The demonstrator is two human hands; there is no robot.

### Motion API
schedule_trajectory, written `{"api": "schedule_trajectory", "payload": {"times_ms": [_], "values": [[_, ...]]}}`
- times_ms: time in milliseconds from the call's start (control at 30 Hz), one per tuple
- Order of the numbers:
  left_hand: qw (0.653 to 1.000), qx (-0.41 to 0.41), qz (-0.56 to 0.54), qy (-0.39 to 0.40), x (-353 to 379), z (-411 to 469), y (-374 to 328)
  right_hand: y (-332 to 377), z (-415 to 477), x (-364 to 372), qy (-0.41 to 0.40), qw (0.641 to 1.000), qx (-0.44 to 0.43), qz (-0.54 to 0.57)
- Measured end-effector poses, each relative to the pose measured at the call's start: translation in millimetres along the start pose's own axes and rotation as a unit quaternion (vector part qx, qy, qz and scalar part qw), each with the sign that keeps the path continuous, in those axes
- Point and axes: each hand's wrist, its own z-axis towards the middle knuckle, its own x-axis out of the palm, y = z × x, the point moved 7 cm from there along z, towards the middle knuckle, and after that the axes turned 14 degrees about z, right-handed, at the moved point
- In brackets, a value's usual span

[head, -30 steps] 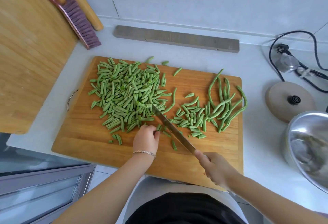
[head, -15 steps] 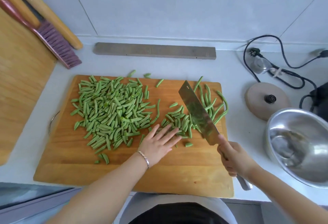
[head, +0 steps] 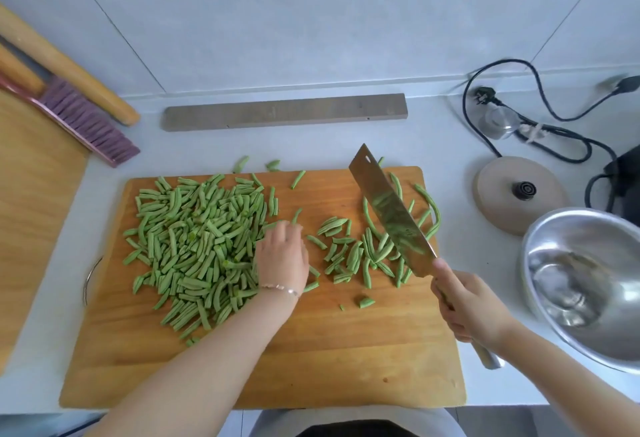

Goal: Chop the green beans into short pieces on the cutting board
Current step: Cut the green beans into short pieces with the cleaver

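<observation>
Soft, even light fills the scene — bright, without hard shadows; only faint ones fall across the cutting board (head: pixel 346 367). The steel bowl (head: pixel 588 280) carries white glare, and the cleaver (head: pixel 391 211) mirrors green from the beans (head: pixel 197 239). Motion smears the fingertips of the left hand (head: pixel 282 258). Wide-angle distortion bows the board's edges and splays the wall (head: pixel 311 21) seams — strongest toward the corners.

The broad steel cleaver (head: pixel 391 211), laid low across the wooden cutting board (head: pixel 346 360) a second ago, has been lifted by the right grip (head: pixel 471 305) and is tilted over the long uncut green beans (head: pixel 431 208). The left grip (head: pixel 284 256), spread flat on the small cluster of cut pieces (head: pixel 346 253) half a second ago, has been drawn leftward against the large heap of chopped beans (head: pixel 201 242), fingers bent downward.
</observation>
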Motion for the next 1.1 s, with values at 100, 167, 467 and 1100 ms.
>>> {"api": "schedule_trajectory", "payload": {"times_ms": [100,167,467,1100], "values": [[0.989,-0.096,0.034,0.107,9.1,22.5,11.9,-1.0,2.9,2.6,0.008,1.0,0.006,-0.003],[0.98,-0.132,0.033,0.145,15.4,29.9,20.3,-1.0,3.1,5.3,0.014,1.0,0.008,-0.009],[0.984,-0.027,-0.169,0.045,-41.6,1.2,16.7,-4.4,-10.5,14.1,0.046,0.998,0.007,-0.033],[0.88,-0.295,-0.295,0.226,28.5,-137.3,40.1,-66.8,-44.3,33.5,0.141,0.952,0.04,-0.269]]}}
